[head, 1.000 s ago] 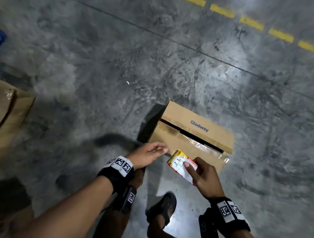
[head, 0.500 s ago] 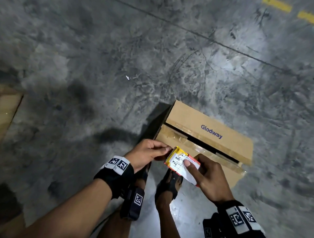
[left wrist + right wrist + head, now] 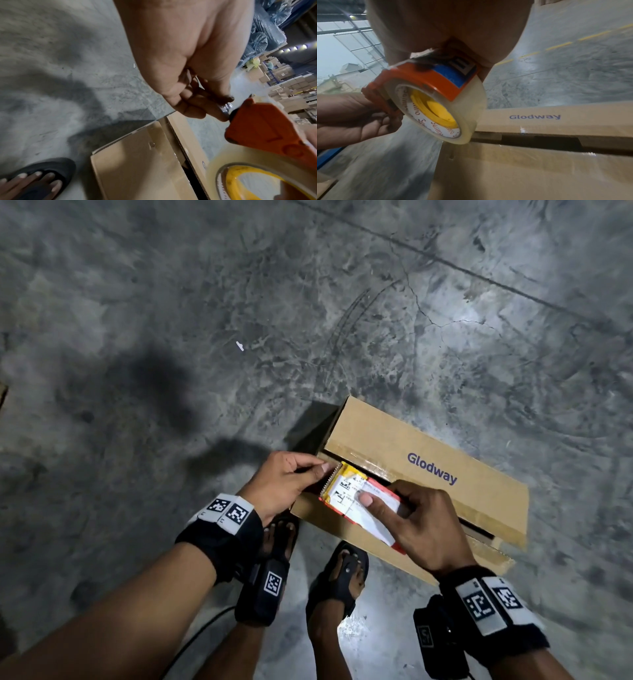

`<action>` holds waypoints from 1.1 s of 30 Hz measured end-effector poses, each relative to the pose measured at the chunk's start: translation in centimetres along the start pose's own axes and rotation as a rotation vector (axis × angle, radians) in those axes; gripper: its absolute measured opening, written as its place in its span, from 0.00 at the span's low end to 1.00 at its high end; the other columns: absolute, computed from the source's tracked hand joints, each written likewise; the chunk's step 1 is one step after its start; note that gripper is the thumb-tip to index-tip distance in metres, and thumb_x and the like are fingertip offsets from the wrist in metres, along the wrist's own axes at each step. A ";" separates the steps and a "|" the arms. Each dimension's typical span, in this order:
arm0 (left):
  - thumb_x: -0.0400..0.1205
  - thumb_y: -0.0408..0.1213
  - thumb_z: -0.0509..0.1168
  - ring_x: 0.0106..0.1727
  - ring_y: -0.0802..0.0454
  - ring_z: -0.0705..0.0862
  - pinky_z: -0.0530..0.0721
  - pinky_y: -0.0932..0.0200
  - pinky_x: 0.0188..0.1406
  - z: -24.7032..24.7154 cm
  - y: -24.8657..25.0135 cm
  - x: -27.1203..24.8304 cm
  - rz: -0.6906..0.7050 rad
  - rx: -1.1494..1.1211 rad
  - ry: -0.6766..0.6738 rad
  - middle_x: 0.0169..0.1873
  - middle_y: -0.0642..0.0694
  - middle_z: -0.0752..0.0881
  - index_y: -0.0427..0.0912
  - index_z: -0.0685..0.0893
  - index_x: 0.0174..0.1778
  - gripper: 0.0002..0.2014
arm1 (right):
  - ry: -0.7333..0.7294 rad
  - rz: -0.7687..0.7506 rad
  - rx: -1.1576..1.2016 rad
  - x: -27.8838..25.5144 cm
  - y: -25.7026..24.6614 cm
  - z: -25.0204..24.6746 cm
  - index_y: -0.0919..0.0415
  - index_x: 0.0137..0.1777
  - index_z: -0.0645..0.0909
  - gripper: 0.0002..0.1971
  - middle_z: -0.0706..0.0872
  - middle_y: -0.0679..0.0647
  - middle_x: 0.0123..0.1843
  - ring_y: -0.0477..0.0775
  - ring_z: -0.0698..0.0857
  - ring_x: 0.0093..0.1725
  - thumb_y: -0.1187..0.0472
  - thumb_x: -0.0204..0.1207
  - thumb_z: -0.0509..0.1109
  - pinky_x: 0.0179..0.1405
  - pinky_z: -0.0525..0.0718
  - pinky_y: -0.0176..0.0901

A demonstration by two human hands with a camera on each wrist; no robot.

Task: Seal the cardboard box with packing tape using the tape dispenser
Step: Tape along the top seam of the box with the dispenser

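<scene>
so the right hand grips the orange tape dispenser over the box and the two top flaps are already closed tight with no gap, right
Not quite. The right hand does grip the orange tape dispenser over the box, but the flaps are not tight: the right wrist view shows a dark open gap between them.

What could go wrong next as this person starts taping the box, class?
The left hand pinches the tape end beside the tape dispenser's serrated blade; a slip might nick a finger. The cardboard box flaps stand apart with a dark gap, so tape laid now might sag or bridge it. The right hand alone steadies the dispenser.
</scene>
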State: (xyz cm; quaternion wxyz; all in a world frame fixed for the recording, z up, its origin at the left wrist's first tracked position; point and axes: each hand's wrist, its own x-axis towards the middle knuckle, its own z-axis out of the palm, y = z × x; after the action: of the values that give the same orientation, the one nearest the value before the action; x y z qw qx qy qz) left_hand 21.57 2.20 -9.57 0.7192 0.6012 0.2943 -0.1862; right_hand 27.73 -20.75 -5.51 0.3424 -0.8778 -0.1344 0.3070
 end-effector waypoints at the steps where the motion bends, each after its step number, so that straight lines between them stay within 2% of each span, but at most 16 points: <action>1: 0.80 0.36 0.71 0.50 0.57 0.89 0.84 0.62 0.57 -0.3 0.0 0.6 -0.003 0.006 0.009 0.47 0.46 0.94 0.39 0.92 0.52 0.09 | 0.000 -0.004 -0.014 0.7 0.1 -0.1 0.62 0.29 0.79 0.38 0.77 0.60 0.22 0.59 0.73 0.22 0.23 0.72 0.68 0.24 0.71 0.50; 3: 0.80 0.33 0.71 0.43 0.59 0.89 0.84 0.68 0.47 -0.8 0.3 1.6 -0.008 0.001 0.040 0.41 0.48 0.94 0.36 0.91 0.52 0.08 | 0.010 -0.005 -0.040 1.8 0.2 -0.3 0.62 0.29 0.81 0.39 0.78 0.59 0.21 0.62 0.75 0.24 0.21 0.70 0.67 0.24 0.73 0.51; 5: 0.80 0.33 0.70 0.36 0.58 0.89 0.83 0.68 0.40 -1.6 0.5 2.7 -0.017 -0.009 0.076 0.35 0.48 0.93 0.38 0.91 0.49 0.05 | 0.035 -0.003 -0.042 2.5 0.6 -0.6 0.60 0.29 0.82 0.36 0.77 0.56 0.20 0.53 0.71 0.21 0.23 0.70 0.68 0.24 0.72 0.49; 7: 0.81 0.34 0.70 0.34 0.56 0.88 0.84 0.63 0.43 -3.2 0.5 3.9 -0.019 -0.039 0.141 0.34 0.46 0.92 0.39 0.91 0.48 0.05 | 0.060 0.002 -0.048 2.9 1.4 -1.0 0.58 0.27 0.81 0.32 0.75 0.52 0.19 0.47 0.69 0.21 0.26 0.71 0.70 0.24 0.72 0.49; 10: 0.82 0.35 0.69 0.34 0.57 0.87 0.84 0.58 0.48 -6.5 0.0 5.4 -0.020 -0.022 0.260 0.32 0.48 0.91 0.38 0.90 0.48 0.06 | 0.099 0.042 -0.106 2.9 3.4 -2.0 0.57 0.25 0.77 0.32 0.76 0.48 0.21 0.49 0.70 0.22 0.27 0.70 0.69 0.25 0.71 0.49; 12: 0.81 0.35 0.69 0.34 0.56 0.88 0.85 0.57 0.49 -8.0 -0.6 6.0 -0.039 0.000 0.257 0.32 0.47 0.91 0.39 0.91 0.47 0.06 | 0.106 0.064 -0.148 2.9 5.0 -2.4 0.58 0.25 0.78 0.33 0.74 0.51 0.19 0.48 0.71 0.21 0.25 0.69 0.68 0.26 0.76 0.51; 15: 0.80 0.34 0.70 0.33 0.56 0.89 0.88 0.63 0.44 -8.2 -1.9 6.3 -0.058 0.017 0.216 0.32 0.46 0.92 0.39 0.91 0.46 0.05 | 0.062 0.065 -0.232 3.2 6.7 -1.6 0.56 0.25 0.78 0.34 0.76 0.54 0.19 0.58 0.78 0.24 0.23 0.69 0.65 0.26 0.80 0.53; 17: 0.80 0.31 0.69 0.33 0.57 0.90 0.89 0.66 0.41 -7.9 -2.9 6.6 -0.058 0.003 0.211 0.32 0.46 0.92 0.37 0.90 0.47 0.05 | 0.050 0.064 -0.295 3.7 7.5 -0.6 0.53 0.26 0.78 0.33 0.78 0.56 0.21 0.63 0.80 0.26 0.22 0.68 0.62 0.26 0.75 0.49; 19: 0.81 0.30 0.69 0.33 0.56 0.90 0.88 0.67 0.40 -7.8 -3.8 7.0 -0.059 -0.007 0.207 0.32 0.46 0.92 0.35 0.89 0.48 0.05 | 0.050 0.066 -0.346 4.3 8.2 0.1 0.55 0.31 0.84 0.35 0.85 0.59 0.25 0.68 0.86 0.31 0.21 0.66 0.60 0.28 0.73 0.46; 24: 0.80 0.31 0.70 0.34 0.55 0.90 0.88 0.66 0.40 -8.2 -6.0 8.3 -0.055 0.011 0.216 0.33 0.46 0.92 0.37 0.90 0.48 0.05 | 0.031 0.080 -0.384 5.2 9.5 2.0 0.55 0.36 0.88 0.37 0.90 0.60 0.31 0.71 0.90 0.38 0.20 0.64 0.58 0.32 0.71 0.46; 29: 0.81 0.33 0.70 0.34 0.55 0.90 0.88 0.66 0.42 -8.3 -7.7 9.6 -0.031 0.052 0.263 0.33 0.47 0.92 0.39 0.91 0.47 0.04 | 0.061 0.117 -0.412 5.2 10.5 4.4 0.58 0.35 0.83 0.38 0.90 0.65 0.32 0.74 0.88 0.38 0.20 0.64 0.55 0.31 0.73 0.48; 32: 0.81 0.34 0.70 0.35 0.57 0.89 0.87 0.67 0.40 -8.1 -7.9 10.5 -0.023 0.068 0.274 0.33 0.48 0.92 0.40 0.91 0.48 0.04 | 0.080 0.145 -0.389 5.1 10.8 5.1 0.51 0.31 0.74 0.32 0.89 0.66 0.32 0.74 0.87 0.37 0.20 0.65 0.56 0.31 0.76 0.49; 33: 0.81 0.35 0.70 0.35 0.57 0.89 0.87 0.68 0.40 -8.0 -7.8 10.7 -0.024 0.074 0.274 0.34 0.48 0.92 0.41 0.91 0.48 0.04 | 0.090 0.147 -0.381 5.0 10.8 5.1 0.51 0.30 0.74 0.32 0.89 0.66 0.31 0.74 0.87 0.36 0.20 0.65 0.57 0.30 0.77 0.49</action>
State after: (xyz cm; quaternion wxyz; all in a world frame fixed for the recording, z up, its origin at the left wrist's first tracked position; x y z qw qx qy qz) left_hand 23.17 9.30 -23.21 0.6474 0.6435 0.3899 -0.1215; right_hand 28.70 -23.76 -18.09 0.1525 -0.9469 -0.1104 0.2605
